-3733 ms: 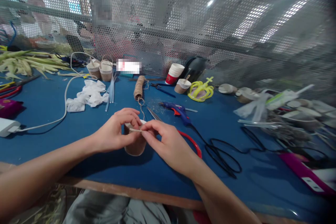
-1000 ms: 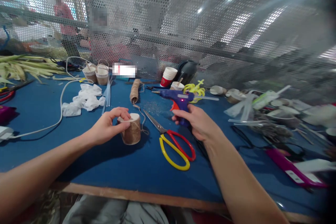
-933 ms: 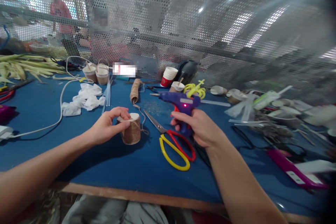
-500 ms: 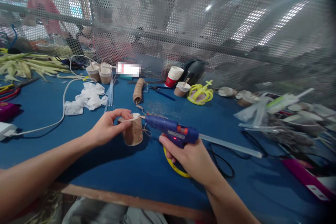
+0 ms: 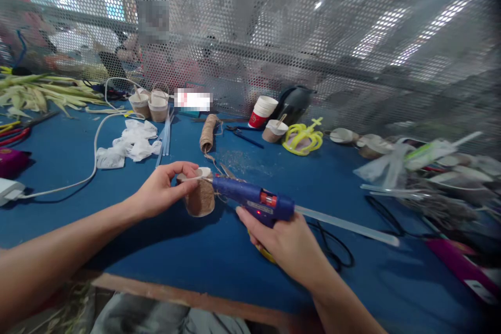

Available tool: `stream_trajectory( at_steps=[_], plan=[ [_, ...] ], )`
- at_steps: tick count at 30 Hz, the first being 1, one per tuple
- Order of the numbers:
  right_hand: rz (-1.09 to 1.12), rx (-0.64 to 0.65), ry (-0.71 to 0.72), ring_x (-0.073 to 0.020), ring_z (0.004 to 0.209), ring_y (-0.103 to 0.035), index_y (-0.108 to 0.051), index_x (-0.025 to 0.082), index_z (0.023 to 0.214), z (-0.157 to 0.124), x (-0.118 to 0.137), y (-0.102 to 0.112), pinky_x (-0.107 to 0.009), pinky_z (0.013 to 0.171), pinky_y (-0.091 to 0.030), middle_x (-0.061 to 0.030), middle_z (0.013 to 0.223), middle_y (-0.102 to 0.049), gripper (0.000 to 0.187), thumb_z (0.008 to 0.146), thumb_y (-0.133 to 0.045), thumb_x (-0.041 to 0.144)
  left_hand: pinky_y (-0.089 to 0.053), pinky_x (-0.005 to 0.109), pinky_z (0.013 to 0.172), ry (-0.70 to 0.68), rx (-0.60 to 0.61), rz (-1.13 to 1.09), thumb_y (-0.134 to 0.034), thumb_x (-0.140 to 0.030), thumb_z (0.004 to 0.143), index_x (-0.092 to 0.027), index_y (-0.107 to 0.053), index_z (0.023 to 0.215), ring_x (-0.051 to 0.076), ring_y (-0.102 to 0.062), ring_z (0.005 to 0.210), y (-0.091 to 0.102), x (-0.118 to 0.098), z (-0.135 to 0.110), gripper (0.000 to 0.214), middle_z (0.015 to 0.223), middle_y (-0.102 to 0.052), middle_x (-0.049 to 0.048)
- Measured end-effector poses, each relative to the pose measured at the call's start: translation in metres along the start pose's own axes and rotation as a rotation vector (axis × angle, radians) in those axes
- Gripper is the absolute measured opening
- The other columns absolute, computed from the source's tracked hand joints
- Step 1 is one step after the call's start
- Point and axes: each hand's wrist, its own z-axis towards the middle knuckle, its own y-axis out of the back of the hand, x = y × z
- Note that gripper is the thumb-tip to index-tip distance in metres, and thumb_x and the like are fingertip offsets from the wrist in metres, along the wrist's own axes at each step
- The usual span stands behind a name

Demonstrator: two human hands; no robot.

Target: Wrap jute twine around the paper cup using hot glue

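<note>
A small paper cup wrapped in brown twine (image 5: 200, 198) stands on the blue table (image 5: 70, 167). My left hand (image 5: 162, 190) pinches a pale strip at the cup's rim, fingers closed on it. My right hand (image 5: 284, 242) grips a blue hot glue gun (image 5: 254, 201) with a clear glue stick (image 5: 348, 225) sticking out of its back. The gun's nozzle touches the cup's rim beside my left fingers. A red light glows on the gun's side.
A twine spool (image 5: 207, 133) lies behind the cup. White crumpled plastic (image 5: 127, 141) and a white cable (image 5: 94, 159) lie left. Paper cups (image 5: 262, 110), a yellow crown shape (image 5: 302, 138), a black cord (image 5: 336, 250) and clutter (image 5: 422, 167) sit right. A perforated metal screen (image 5: 274, 26) backs the table.
My right hand picked the glue gun up from the table and brought its nozzle to the cup's rim. My left hand stayed on the cup. The scissors are now hidden behind the gun.
</note>
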Motion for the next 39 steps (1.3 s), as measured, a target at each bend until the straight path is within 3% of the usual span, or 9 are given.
stream_trajectory(
  at_steps=[7, 14, 17, 21, 25, 31, 35, 39],
  plan=[
    [-0.073, 0.032, 0.082, -0.0114, 0.035, -0.051, -0.061, 0.019, 0.059, -0.004, -0.004, -0.003, -0.023, 0.042, -0.044, 0.0018, 0.040, -0.053, 0.030, 0.082, -0.046, 0.033, -0.038, 0.040, 0.093, 0.022, 0.024, -0.040, -0.063, -0.035, 0.070, -0.013, -0.057, 0.070, 0.028, -0.054, 0.108, 0.001, 0.000, 0.000, 0.023, 0.102, -0.064, 0.0140],
    [-0.277, 0.060, 0.335, -0.0125, 0.039, -0.051, -0.071, 0.019, 0.082, -0.002, -0.016, 0.002, -0.025, 0.045, -0.042, -0.0013, 0.049, -0.059, 0.027, 0.078, -0.046, 0.024, -0.039, 0.039, 0.092, 0.028, 0.037, -0.058, -0.064, -0.033, 0.071, -0.013, -0.056, 0.071, 0.026, -0.055, 0.108, 0.002, 0.001, 0.000, 0.021, 0.104, -0.064, 0.0135],
    [-0.250, 0.061, 0.290, -0.0127, 0.040, -0.052, -0.070, 0.017, 0.078, -0.002, -0.015, 0.002, -0.025, 0.046, -0.044, -0.0012, 0.048, -0.058, 0.025, 0.077, -0.047, 0.026, -0.039, 0.038, 0.092, 0.017, 0.043, -0.053, -0.062, -0.033, 0.072, -0.013, -0.056, 0.072, 0.026, -0.055, 0.108, 0.002, 0.002, 0.000, 0.021, 0.105, -0.064, 0.0142],
    [-0.042, 0.022, 0.028, -0.0124, 0.038, -0.053, -0.057, 0.019, 0.054, -0.001, -0.003, 0.000, -0.023, 0.045, -0.046, 0.0015, 0.040, -0.052, 0.026, 0.077, -0.051, 0.031, -0.038, 0.038, 0.093, 0.012, 0.052, -0.032, -0.061, -0.032, 0.073, -0.013, -0.055, 0.072, 0.026, -0.055, 0.108, 0.002, 0.001, 0.000, 0.020, 0.104, -0.063, 0.0153],
    [0.057, 0.000, -0.124, -0.0123, 0.038, -0.054, -0.047, 0.021, 0.047, 0.000, 0.006, -0.001, -0.023, 0.045, -0.047, 0.0021, 0.039, -0.052, 0.031, 0.075, -0.054, 0.033, -0.038, 0.037, 0.093, 0.005, 0.055, -0.035, -0.061, -0.031, 0.074, -0.013, -0.055, 0.072, 0.025, -0.055, 0.108, 0.003, 0.001, 0.000, 0.019, 0.103, -0.064, 0.0145],
    [0.026, -0.006, -0.112, -0.0134, 0.036, -0.054, -0.049, 0.021, 0.054, 0.001, 0.003, 0.002, -0.023, 0.040, -0.043, 0.0022, 0.038, -0.052, 0.025, 0.076, -0.053, 0.031, -0.038, 0.037, 0.093, 0.004, 0.057, -0.046, -0.060, -0.031, 0.074, -0.014, -0.055, 0.072, 0.025, -0.054, 0.108, 0.003, 0.003, -0.001, 0.018, 0.103, -0.064, 0.0128],
    [-0.044, -0.003, -0.019, -0.0117, 0.036, -0.052, -0.044, 0.021, 0.045, 0.000, -0.005, 0.005, -0.024, 0.045, -0.044, 0.0024, 0.038, -0.052, 0.036, 0.079, -0.051, 0.030, -0.038, 0.038, 0.093, 0.001, 0.059, -0.046, -0.060, -0.032, 0.074, -0.014, -0.055, 0.072, 0.025, -0.055, 0.107, 0.003, 0.002, -0.001, 0.019, 0.102, -0.064, 0.0126],
    [-0.106, 0.011, 0.073, -0.0114, 0.039, -0.052, -0.046, 0.021, 0.045, -0.001, -0.010, 0.004, -0.024, 0.048, -0.044, 0.0029, 0.040, -0.051, 0.034, 0.079, -0.050, 0.026, -0.038, 0.040, 0.093, 0.003, 0.063, -0.047, -0.060, -0.031, 0.075, -0.014, -0.055, 0.073, 0.025, -0.055, 0.106, 0.003, 0.003, 0.000, 0.018, 0.105, -0.063, 0.0135]
  ],
)
